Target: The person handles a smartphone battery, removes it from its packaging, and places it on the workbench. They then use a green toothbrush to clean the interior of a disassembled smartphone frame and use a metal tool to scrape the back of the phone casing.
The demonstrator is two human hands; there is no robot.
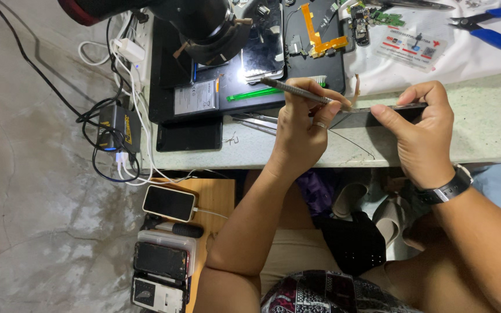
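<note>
Metal tool [297,90] in left hand [301,130]; right hand [418,130] grips dark phone [372,116]

Tool [297,91] w/ knurled matt metal shaft; phone panel [378,115] dark, glossy glass; counter [482,124] pale, matt, speckled; pliers [494,29] w/ smooth blue plastic grips; stool [215,194] bare wood; floor [30,174] rough concrete

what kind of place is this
Probably a phone repair bench. The left hand works a metal tool at a dark phone gripped by the right hand; loose circuit boards and blue-handled pliers lie nearby.
</note>
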